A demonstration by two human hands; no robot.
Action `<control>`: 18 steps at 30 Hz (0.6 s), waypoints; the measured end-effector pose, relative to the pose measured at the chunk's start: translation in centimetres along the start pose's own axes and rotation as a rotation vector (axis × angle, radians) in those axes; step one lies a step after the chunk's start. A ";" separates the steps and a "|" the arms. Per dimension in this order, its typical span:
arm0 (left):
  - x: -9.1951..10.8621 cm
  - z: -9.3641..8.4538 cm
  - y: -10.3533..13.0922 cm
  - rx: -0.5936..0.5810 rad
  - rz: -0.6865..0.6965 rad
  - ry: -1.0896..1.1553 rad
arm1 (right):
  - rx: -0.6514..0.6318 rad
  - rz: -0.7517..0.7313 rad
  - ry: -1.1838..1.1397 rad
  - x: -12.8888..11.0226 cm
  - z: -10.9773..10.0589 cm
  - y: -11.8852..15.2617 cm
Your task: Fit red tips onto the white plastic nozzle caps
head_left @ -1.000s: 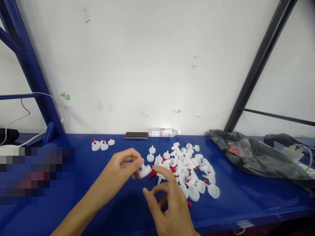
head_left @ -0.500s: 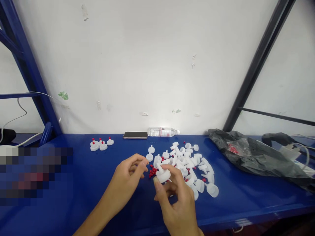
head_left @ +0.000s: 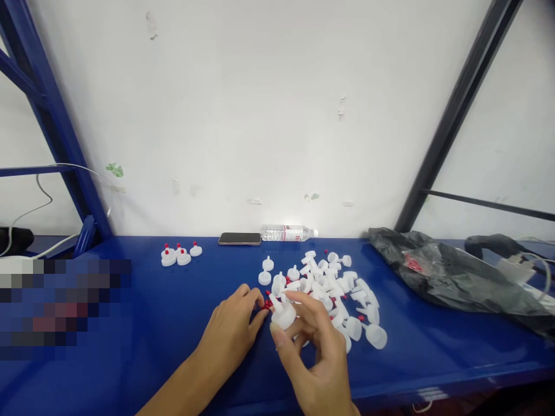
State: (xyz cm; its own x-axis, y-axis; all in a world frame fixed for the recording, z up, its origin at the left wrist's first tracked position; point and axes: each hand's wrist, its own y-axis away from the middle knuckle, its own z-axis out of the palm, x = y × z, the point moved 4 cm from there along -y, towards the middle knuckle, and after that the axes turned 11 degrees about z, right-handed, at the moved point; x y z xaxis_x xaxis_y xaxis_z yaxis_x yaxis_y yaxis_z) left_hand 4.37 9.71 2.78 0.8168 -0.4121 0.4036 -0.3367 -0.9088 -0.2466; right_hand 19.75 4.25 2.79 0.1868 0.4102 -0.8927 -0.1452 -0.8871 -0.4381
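Note:
My right hand (head_left: 316, 352) holds a white nozzle cap (head_left: 284, 314) between thumb and index finger, its spout pointing up and to the left. My left hand (head_left: 232, 323) is at the small red tips (head_left: 267, 304), thumb and fingers pinched low over the table; what is between the fingertips is too small to tell. A loose pile of white nozzle caps (head_left: 323, 283) with red tips scattered among them lies behind and right of my right hand. At the left stand several white caps with red tips on their spouts (head_left: 184, 257).
The blue table (head_left: 173, 312) meets a white wall. Along its back edge lie a phone (head_left: 239, 238) and a clear plastic bottle (head_left: 288, 233). A dark plastic bag (head_left: 451, 286) lies at the right. Metal posts rise at both sides.
My left hand has moved down to the red tips, its fingers closing together. The white cap in my right hand has shifted slightly left and tilted.

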 end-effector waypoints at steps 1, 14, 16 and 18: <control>-0.1 -0.2 0.1 0.021 0.001 0.024 | -0.006 0.007 -0.002 0.1 0.0 0.0; -2.4 -3.2 6.0 0.228 -0.136 0.583 | -0.246 0.106 0.111 -0.7 0.9 0.0; -2.1 -3.4 5.9 0.222 -0.128 0.617 | -0.268 0.107 0.131 -0.4 1.0 0.1; -2.3 -3.3 5.7 0.224 -0.132 0.657 | -0.261 0.109 0.145 -0.2 1.0 0.2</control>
State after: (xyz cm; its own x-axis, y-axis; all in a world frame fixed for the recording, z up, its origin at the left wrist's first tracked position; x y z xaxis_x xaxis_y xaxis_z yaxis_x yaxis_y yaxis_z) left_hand -0.97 5.28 3.38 0.3686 -0.3182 0.8735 -0.0925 -0.9475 -0.3061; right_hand 18.71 4.22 2.81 0.3233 0.2920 -0.9001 0.0783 -0.9562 -0.2821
